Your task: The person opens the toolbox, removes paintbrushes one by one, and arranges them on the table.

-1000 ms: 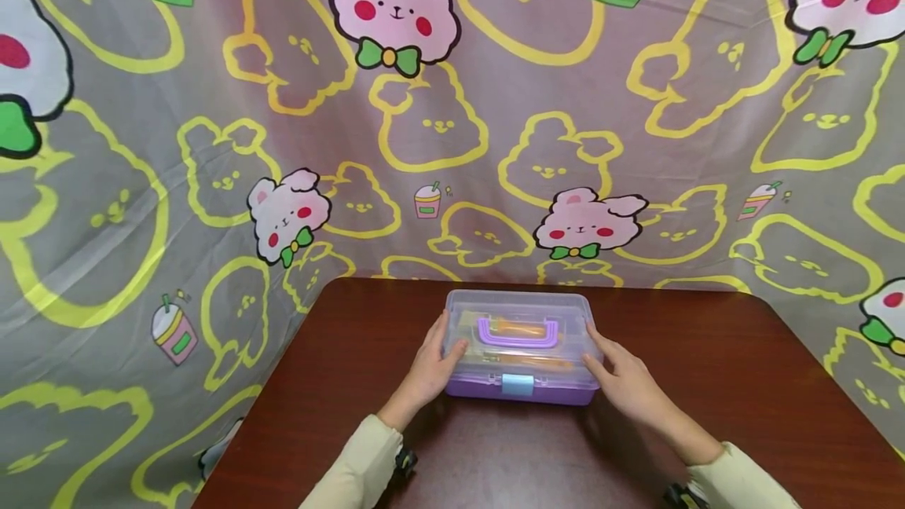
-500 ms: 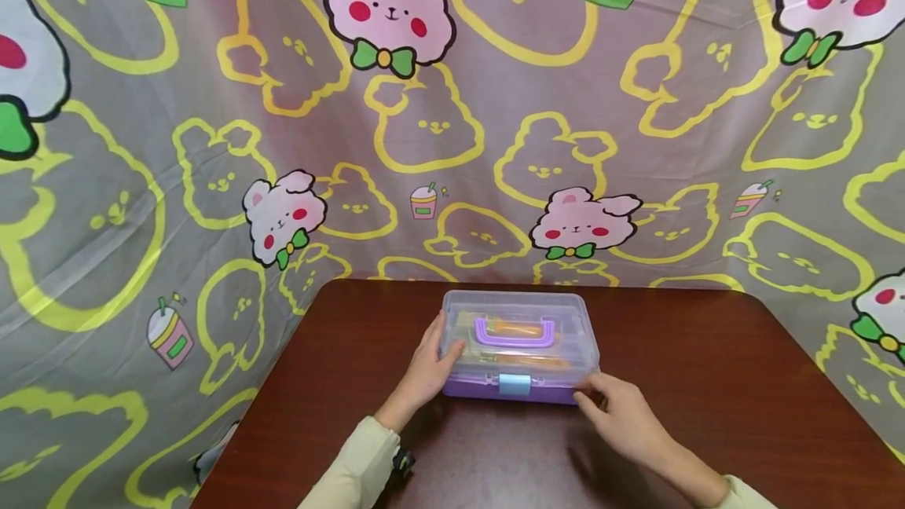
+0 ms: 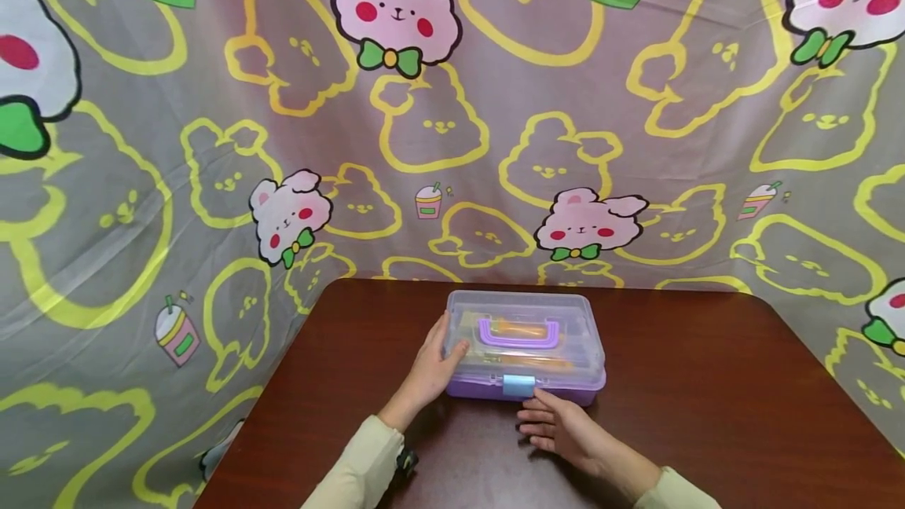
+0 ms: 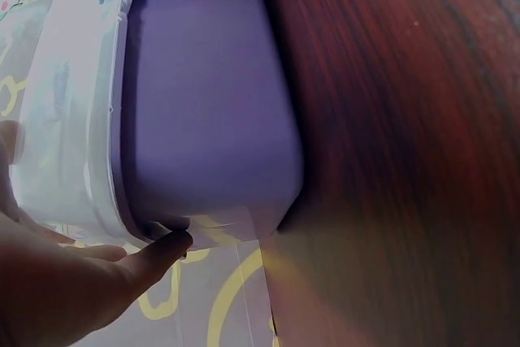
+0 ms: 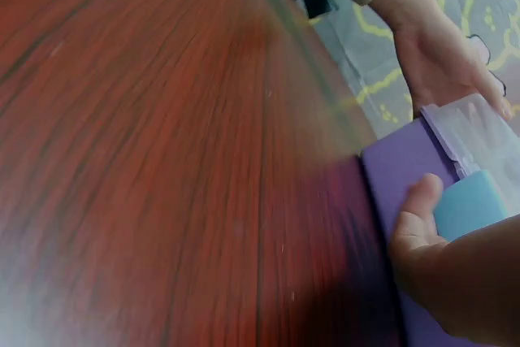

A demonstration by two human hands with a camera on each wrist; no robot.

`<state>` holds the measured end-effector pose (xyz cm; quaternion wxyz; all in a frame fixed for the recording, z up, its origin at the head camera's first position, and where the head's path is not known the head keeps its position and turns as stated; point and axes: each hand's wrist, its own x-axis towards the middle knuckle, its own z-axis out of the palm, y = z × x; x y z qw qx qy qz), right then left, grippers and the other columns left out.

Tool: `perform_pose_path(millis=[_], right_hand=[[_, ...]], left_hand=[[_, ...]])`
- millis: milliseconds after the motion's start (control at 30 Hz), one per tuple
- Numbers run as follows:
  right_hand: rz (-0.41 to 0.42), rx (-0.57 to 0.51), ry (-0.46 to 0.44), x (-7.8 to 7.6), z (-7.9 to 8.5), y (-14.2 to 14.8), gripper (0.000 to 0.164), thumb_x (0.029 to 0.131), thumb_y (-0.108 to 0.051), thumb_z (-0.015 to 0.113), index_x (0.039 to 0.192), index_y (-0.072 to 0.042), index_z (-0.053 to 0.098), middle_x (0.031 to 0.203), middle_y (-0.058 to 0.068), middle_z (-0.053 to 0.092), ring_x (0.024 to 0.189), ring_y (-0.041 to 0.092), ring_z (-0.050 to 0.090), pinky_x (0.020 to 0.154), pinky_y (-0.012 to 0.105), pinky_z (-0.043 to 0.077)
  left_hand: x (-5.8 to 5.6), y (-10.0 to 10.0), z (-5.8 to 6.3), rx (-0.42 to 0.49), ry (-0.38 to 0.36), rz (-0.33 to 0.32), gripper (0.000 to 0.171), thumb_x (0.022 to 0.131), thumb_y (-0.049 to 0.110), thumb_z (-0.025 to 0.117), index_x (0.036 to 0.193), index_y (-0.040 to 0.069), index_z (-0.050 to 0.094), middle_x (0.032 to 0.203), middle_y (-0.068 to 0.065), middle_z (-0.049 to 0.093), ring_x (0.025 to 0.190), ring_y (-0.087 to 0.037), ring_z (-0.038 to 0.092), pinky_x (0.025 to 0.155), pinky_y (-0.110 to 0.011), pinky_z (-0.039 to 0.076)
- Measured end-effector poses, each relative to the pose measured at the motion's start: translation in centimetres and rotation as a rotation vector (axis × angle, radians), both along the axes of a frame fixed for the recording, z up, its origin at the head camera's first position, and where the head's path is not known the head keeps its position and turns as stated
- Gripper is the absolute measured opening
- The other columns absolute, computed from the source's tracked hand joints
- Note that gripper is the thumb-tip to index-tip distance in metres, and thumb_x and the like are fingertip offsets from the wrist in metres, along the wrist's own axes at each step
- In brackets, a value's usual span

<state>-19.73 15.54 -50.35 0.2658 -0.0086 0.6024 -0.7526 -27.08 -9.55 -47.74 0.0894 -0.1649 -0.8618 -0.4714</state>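
A plastic storage box with a purple base, a clear lid and a purple carry handle lies closed on the table. Orange and yellowish items show blurrily through the lid. My left hand holds the box's left end, thumb on the lid; in the left wrist view its fingertips lie at the lid's rim. At the front, my right hand has its fingers spread, one fingertip at the light blue latch. In the right wrist view, the thumb is beside that latch.
The box rests on a dark brown wooden table. A grey cloth with cartoon rabbits hangs behind the table and along its sides. Both forearms reach in from the front edge.
My right hand has left the box's right side, passed along the front right corner and moved left to the latch. The left hand and the box have stayed put.
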Motion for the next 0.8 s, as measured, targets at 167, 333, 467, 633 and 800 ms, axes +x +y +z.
perform_pose_path(millis=[167,333,467,633,800], right_hand=[[-0.072,-0.075,-0.084,-0.6,-0.2,-0.3,0.082,0.096,-0.050,0.043,0.134,0.019,0.024,0.118,0.017,0.056,0.095,0.017,0.059,0.080,0.025,0.047],[-0.141,-0.062,-0.089,-1.1,0.0,-0.6,0.080,0.096,-0.049,0.046,0.132,0.020,0.028,0.109,0.014,0.059,0.088,0.014,0.060,0.076,0.021,0.047],[-0.179,-0.067,-0.093,-1.3,-0.1,-1.0,0.078,0.096,-0.047,0.048,0.130,0.020,0.031,0.105,0.013,0.060,0.085,0.013,0.060,0.075,0.020,0.048],[-0.207,-0.037,-0.070,-1.1,-0.4,-1.6,0.076,0.094,-0.047,0.050,0.124,0.022,0.035,0.097,0.013,0.061,0.081,0.015,0.061,0.074,0.022,0.049],[-0.212,-0.025,-0.042,-0.8,-0.6,-2.3,0.075,0.094,-0.046,0.050,0.120,0.023,0.037,0.094,0.014,0.060,0.081,0.018,0.062,0.076,0.025,0.050]], left_hand=[[-0.2,0.1,0.1,-0.008,0.010,-0.002,0.072,0.094,0.039,0.055,0.148,0.002,0.026,0.149,-0.022,0.027,0.135,-0.037,0.027,0.107,-0.050,0.024],[-0.6,0.0,0.6,0.014,-0.007,-0.006,0.071,0.093,0.039,0.057,0.146,0.002,0.029,0.149,-0.023,0.027,0.135,-0.038,0.027,0.107,-0.052,0.024],[-0.6,0.0,0.8,0.030,-0.024,-0.017,0.071,0.093,0.040,0.057,0.147,0.004,0.027,0.147,-0.023,0.031,0.133,-0.037,0.031,0.106,-0.052,0.027],[-0.3,-0.3,0.6,0.021,-0.045,-0.026,0.073,0.094,0.040,0.056,0.148,0.002,0.024,0.148,-0.023,0.029,0.134,-0.036,0.030,0.107,-0.050,0.026],[0.1,-0.8,0.4,0.017,-0.058,-0.014,0.073,0.094,0.041,0.055,0.148,0.002,0.024,0.149,-0.024,0.027,0.135,-0.037,0.028,0.107,-0.051,0.025]])
